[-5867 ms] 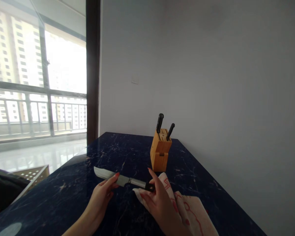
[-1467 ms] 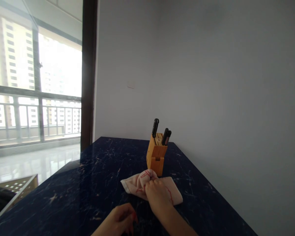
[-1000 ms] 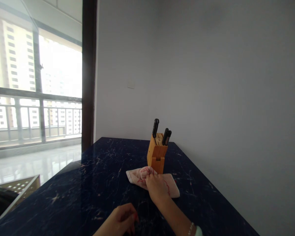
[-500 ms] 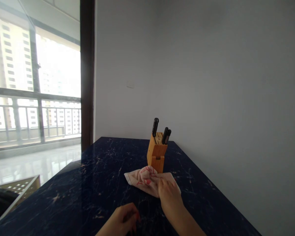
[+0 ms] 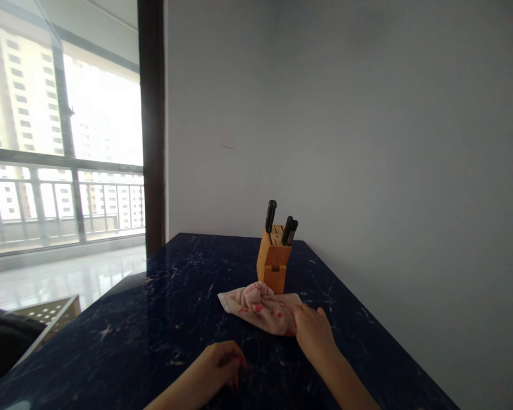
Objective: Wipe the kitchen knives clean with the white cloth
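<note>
Head view, looking forward and down: a dark blue, marble-patterned bench [image 5: 192,285] runs away from the viewer toward a plain grey wall [image 5: 367,142]. A wooden knife block [image 5: 276,276] stands upright toward the middle. One tall black handle [image 5: 271,216] rises from its left side, and two shorter black handles [image 5: 286,230] stand close together at its right.

Just in front of the block lies a pale pink cloth [image 5: 256,307] with red markings, bunched on the bench. The right hand [image 5: 312,324] touches the cloth's right edge with bent fingers; whether they pinch it, I cannot tell. The left hand [image 5: 220,364] is nearer the viewer, apart from the cloth, loosely curled and with nothing visible in it.

As a judgement, these three knives look fully put away, though other slots show no handle. The cloth seems the unfinished part: rumpled, neither spread flat nor neatly folded. What may lie beneath it is hidden.
</note>
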`<state>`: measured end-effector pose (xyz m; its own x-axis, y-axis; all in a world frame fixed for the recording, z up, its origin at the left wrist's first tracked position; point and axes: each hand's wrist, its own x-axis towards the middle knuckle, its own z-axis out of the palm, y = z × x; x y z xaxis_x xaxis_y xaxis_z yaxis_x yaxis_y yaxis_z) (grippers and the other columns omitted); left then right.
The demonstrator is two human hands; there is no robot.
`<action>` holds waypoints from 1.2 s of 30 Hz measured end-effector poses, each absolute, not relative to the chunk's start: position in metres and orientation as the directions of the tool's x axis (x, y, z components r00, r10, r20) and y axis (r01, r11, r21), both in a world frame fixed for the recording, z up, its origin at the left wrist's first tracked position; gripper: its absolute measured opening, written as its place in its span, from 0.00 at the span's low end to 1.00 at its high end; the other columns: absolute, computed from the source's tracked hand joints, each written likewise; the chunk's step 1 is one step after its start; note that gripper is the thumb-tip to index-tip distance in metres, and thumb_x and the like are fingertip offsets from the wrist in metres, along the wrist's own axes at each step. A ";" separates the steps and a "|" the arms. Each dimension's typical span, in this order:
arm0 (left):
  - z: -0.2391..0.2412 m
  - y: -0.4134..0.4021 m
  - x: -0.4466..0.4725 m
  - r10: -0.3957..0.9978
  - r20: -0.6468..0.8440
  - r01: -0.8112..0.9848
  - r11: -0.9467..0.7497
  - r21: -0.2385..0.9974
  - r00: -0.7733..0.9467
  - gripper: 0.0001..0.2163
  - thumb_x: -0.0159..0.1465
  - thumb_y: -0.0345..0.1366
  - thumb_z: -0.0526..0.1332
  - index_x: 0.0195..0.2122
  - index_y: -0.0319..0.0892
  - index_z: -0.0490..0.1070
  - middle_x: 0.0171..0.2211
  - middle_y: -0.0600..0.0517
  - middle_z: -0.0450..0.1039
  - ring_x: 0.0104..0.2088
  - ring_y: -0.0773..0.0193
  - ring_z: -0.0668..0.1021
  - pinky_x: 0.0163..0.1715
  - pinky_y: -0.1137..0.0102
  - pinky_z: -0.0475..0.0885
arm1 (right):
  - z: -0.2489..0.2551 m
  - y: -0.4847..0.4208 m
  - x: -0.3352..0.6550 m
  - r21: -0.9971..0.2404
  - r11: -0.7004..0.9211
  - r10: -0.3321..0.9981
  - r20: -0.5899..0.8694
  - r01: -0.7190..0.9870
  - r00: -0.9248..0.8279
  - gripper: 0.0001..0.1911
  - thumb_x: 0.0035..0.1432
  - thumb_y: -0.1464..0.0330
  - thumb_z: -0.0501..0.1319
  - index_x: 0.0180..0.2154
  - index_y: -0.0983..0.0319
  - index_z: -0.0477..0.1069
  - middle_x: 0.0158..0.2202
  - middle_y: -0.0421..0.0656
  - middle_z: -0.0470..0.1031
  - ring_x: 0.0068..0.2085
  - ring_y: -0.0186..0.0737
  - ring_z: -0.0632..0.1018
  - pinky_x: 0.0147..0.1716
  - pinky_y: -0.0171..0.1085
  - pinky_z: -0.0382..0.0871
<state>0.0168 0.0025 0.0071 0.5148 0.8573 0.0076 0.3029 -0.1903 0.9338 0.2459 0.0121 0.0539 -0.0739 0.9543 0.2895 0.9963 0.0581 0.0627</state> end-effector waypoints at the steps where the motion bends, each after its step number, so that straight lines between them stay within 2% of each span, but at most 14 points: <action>1: 0.009 0.002 0.018 0.857 -0.015 0.332 -0.184 0.925 0.516 0.09 0.57 0.37 0.53 0.30 0.38 0.68 0.19 0.56 0.69 0.21 0.68 0.72 0.23 0.75 0.66 | 0.053 0.013 0.246 0.057 0.065 0.953 0.292 0.996 -0.079 0.17 0.52 0.81 0.45 0.36 0.63 0.69 0.36 0.47 0.73 0.38 0.41 0.73 0.37 0.38 0.53; 3: 0.016 0.000 0.019 0.862 -0.022 0.416 -0.221 0.882 0.506 0.10 0.58 0.36 0.50 0.31 0.39 0.68 0.18 0.56 0.68 0.19 0.68 0.71 0.20 0.76 0.65 | 0.052 0.014 0.247 0.047 0.080 0.951 0.295 0.996 -0.090 0.18 0.53 0.81 0.44 0.36 0.62 0.68 0.36 0.46 0.73 0.38 0.40 0.73 0.36 0.38 0.53; 5: 0.026 -0.001 0.021 0.860 0.068 0.506 -0.359 0.784 0.505 0.11 0.60 0.36 0.48 0.31 0.40 0.69 0.18 0.56 0.68 0.19 0.68 0.71 0.20 0.76 0.64 | 0.050 0.014 0.247 0.041 0.094 0.951 0.293 0.995 -0.102 0.19 0.53 0.81 0.44 0.38 0.61 0.68 0.37 0.44 0.73 0.39 0.40 0.73 0.36 0.38 0.53; 7: 0.039 0.001 0.024 0.814 0.240 0.555 -0.546 0.627 0.529 0.11 0.61 0.35 0.48 0.32 0.43 0.70 0.24 0.54 0.72 0.27 0.66 0.73 0.29 0.74 0.65 | 0.048 0.014 0.247 0.039 0.101 0.952 0.287 0.994 -0.107 0.19 0.51 0.81 0.45 0.38 0.61 0.68 0.38 0.44 0.73 0.39 0.40 0.73 0.36 0.37 0.53; 10: 0.059 0.014 0.027 0.730 0.396 0.581 -0.684 0.441 0.558 0.11 0.61 0.33 0.48 0.38 0.45 0.69 0.36 0.51 0.72 0.38 0.62 0.72 0.40 0.70 0.63 | 0.045 0.015 0.247 0.030 0.102 0.961 0.255 0.994 -0.106 0.19 0.48 0.83 0.46 0.37 0.62 0.68 0.37 0.45 0.72 0.40 0.41 0.72 0.36 0.37 0.54; 13: 0.068 0.039 0.033 0.716 0.426 0.717 -0.670 0.194 0.553 0.12 0.62 0.34 0.48 0.41 0.47 0.70 0.43 0.50 0.70 0.43 0.59 0.69 0.44 0.65 0.60 | 0.041 0.016 0.247 0.021 0.110 0.967 0.229 0.994 -0.112 0.19 0.47 0.82 0.47 0.37 0.61 0.68 0.38 0.45 0.72 0.40 0.42 0.72 0.35 0.37 0.54; 16: 0.065 0.063 0.042 0.741 0.426 0.759 -0.629 0.169 0.519 0.12 0.61 0.36 0.50 0.44 0.51 0.69 0.48 0.50 0.67 0.46 0.56 0.67 0.43 0.62 0.59 | 0.039 0.018 0.247 0.022 0.115 0.967 0.227 0.993 -0.117 0.19 0.47 0.82 0.48 0.38 0.61 0.68 0.40 0.45 0.71 0.40 0.41 0.72 0.35 0.37 0.55; 19: 0.058 0.078 0.053 0.750 0.433 0.784 -0.605 0.143 0.500 0.14 0.61 0.40 0.51 0.47 0.52 0.66 0.48 0.49 0.66 0.47 0.53 0.67 0.43 0.60 0.58 | 0.037 0.018 0.247 0.021 0.115 0.967 0.228 0.993 -0.117 0.19 0.47 0.81 0.48 0.38 0.61 0.68 0.40 0.45 0.71 0.39 0.41 0.72 0.34 0.37 0.56; 23: 0.052 0.080 0.063 0.724 0.445 0.785 -0.615 0.070 0.527 0.14 0.62 0.37 0.50 0.48 0.50 0.65 0.47 0.50 0.67 0.48 0.54 0.66 0.45 0.61 0.55 | 0.037 0.019 0.249 0.009 0.108 0.963 0.248 0.994 -0.107 0.18 0.50 0.81 0.46 0.38 0.61 0.67 0.39 0.44 0.70 0.39 0.41 0.73 0.35 0.37 0.57; 28: 0.052 0.080 0.072 0.719 0.460 0.810 -0.586 -0.001 0.521 0.11 0.62 0.39 0.50 0.43 0.46 0.68 0.41 0.45 0.69 0.45 0.53 0.66 0.43 0.57 0.54 | 0.039 0.025 0.257 -0.117 -0.009 0.959 0.279 0.993 0.041 0.14 0.57 0.75 0.44 0.40 0.62 0.64 0.42 0.46 0.68 0.37 0.38 0.74 0.32 0.34 0.59; 32: 0.056 0.085 0.078 0.724 0.453 0.821 -0.569 -0.033 0.520 0.11 0.62 0.40 0.51 0.38 0.45 0.70 0.36 0.46 0.70 0.41 0.54 0.68 0.43 0.56 0.52 | 0.037 0.031 0.268 -0.174 -0.093 0.961 0.243 0.980 0.135 0.11 0.56 0.71 0.47 0.39 0.64 0.64 0.42 0.50 0.67 0.37 0.44 0.75 0.30 0.36 0.61; 36: 0.060 0.086 0.077 0.737 0.446 0.831 -0.555 -0.030 0.508 0.12 0.63 0.39 0.49 0.38 0.46 0.71 0.34 0.47 0.71 0.39 0.56 0.69 0.44 0.56 0.51 | 0.032 0.040 0.284 -0.261 -0.134 0.968 0.171 0.956 0.183 0.12 0.54 0.67 0.50 0.37 0.65 0.66 0.40 0.52 0.70 0.39 0.48 0.74 0.31 0.38 0.62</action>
